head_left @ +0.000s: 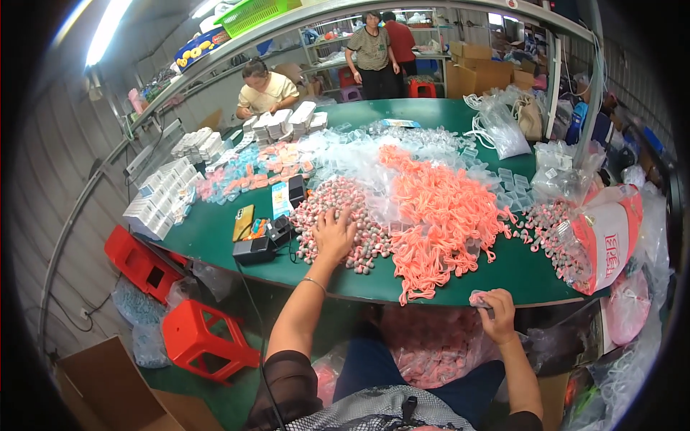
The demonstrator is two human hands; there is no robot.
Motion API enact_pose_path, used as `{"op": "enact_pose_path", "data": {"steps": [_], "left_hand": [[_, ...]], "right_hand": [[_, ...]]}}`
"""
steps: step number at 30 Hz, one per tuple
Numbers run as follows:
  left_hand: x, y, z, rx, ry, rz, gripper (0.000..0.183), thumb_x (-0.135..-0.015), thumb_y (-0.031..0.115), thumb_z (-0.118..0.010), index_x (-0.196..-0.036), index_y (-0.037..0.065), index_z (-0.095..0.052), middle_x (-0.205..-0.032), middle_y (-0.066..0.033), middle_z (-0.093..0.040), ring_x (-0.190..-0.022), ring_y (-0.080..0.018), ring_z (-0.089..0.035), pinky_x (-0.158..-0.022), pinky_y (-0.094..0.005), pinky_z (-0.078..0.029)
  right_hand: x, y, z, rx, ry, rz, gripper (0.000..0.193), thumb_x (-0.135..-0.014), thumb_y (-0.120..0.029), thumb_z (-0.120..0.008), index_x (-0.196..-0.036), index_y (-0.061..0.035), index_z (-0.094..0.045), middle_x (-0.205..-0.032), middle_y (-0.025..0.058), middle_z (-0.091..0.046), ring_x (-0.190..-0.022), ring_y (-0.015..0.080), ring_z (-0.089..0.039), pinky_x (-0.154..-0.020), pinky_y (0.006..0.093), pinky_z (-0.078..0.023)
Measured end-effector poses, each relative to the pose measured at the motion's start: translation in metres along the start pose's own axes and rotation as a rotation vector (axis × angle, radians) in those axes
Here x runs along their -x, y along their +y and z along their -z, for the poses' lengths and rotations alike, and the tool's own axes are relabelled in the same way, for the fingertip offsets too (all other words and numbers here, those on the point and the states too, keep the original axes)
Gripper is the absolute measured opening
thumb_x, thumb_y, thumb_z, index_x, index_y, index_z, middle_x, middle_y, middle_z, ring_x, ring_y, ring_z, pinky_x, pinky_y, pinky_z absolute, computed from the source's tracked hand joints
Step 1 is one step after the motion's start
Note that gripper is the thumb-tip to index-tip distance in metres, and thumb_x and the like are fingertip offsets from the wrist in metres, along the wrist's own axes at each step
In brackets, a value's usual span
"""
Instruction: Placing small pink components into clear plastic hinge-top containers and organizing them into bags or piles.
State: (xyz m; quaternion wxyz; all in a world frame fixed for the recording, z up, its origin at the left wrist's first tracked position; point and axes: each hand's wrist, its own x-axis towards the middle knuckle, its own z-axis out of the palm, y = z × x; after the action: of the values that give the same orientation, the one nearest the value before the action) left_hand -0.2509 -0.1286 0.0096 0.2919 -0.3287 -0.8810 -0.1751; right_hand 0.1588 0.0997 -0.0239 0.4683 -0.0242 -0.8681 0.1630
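left hand (334,235): fingers spread on pink-grey pile (334,195); hard push could spill pieces off worktop (517,274).
right hand (499,316): fingers pinching small pink-grey piece (477,297) near worktop edge; loose grip could drop it.

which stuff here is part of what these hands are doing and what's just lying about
Likely part of the work:
pink-and-grey pieces, under the left hand
small pinkish item in the right hand
orange cords, heaped beside the pieces

Probably just lying about:
yellow phone on the table
nearer red stool
open cardboard box
green basket overhead
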Motion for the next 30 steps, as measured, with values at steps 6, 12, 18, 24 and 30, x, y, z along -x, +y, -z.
{"op": "enact_pose_path", "data": {"steps": [6, 12, 18, 24, 30], "left_hand": [[0.001, -0.001, -0.004, -0.023, -0.021, 0.015, 0.050, -0.089, 0.044, -0.059, -0.135, 0.029, -0.053, -0.137, -0.0130, -0.049, -0.127, -0.0398, -0.042, -0.099, -0.0569, -0.034], [0.003, -0.004, -0.003, -0.016, 0.008, -0.017, 0.049, -0.090, 0.044, -0.056, -0.136, 0.027, -0.053, -0.136, -0.0126, -0.050, -0.127, -0.0398, -0.042, -0.098, -0.0568, -0.034], [-0.001, -0.011, 0.001, 0.130, 0.065, 0.003, 0.047, -0.092, 0.044, -0.054, -0.133, 0.022, -0.056, -0.131, -0.0145, -0.054, -0.125, -0.0371, -0.045, -0.101, -0.0548, -0.034], [-0.004, -0.008, 0.010, 0.072, 0.234, -0.093, 0.041, -0.093, 0.030, -0.055, -0.129, 0.010, -0.058, -0.127, -0.0139, -0.056, -0.125, -0.0355, -0.046, -0.106, -0.0506, -0.031], [-0.003, 0.020, 0.050, 0.267, 0.354, -0.243, 0.029, -0.085, 0.013, -0.062, -0.113, 0.006, -0.063, -0.112, -0.0151, -0.061, -0.110, -0.0354, -0.054, -0.097, -0.0479, -0.040]], "right_hand": [[-0.004, -0.004, 0.003, 0.022, -0.026, 0.031, 0.038, -0.066, 0.003, -0.076, -0.099, -0.0057, -0.059, -0.100, 0.0118, -0.061, -0.092, 0.0337, -0.060, -0.083, 0.0435, -0.051], [0.000, -0.005, 0.000, -0.015, -0.004, -0.083, 0.035, -0.070, -0.001, -0.076, -0.103, -0.0055, -0.063, -0.097, 0.0124, -0.061, -0.090, 0.0340, -0.060, -0.082, 0.0442, -0.051], [-0.011, -0.012, -0.001, -0.023, 0.027, -0.078, 0.031, -0.074, 0.001, -0.073, -0.102, -0.0048, -0.064, -0.095, 0.0133, -0.060, -0.087, 0.0345, -0.059, -0.077, 0.0427, -0.051], [-0.012, -0.008, -0.005, -0.004, -0.024, -0.055, 0.028, -0.075, -0.001, -0.073, -0.101, -0.0024, -0.061, -0.094, 0.0144, -0.059, -0.084, 0.0351, -0.059, -0.075, 0.0432, -0.050], [-0.014, -0.008, -0.008, -0.020, -0.027, -0.095, 0.027, -0.076, -0.003, -0.074, -0.098, -0.0019, -0.059, -0.093, 0.0157, -0.060, -0.085, 0.0362, -0.059, -0.075, 0.0433, -0.050]]}}
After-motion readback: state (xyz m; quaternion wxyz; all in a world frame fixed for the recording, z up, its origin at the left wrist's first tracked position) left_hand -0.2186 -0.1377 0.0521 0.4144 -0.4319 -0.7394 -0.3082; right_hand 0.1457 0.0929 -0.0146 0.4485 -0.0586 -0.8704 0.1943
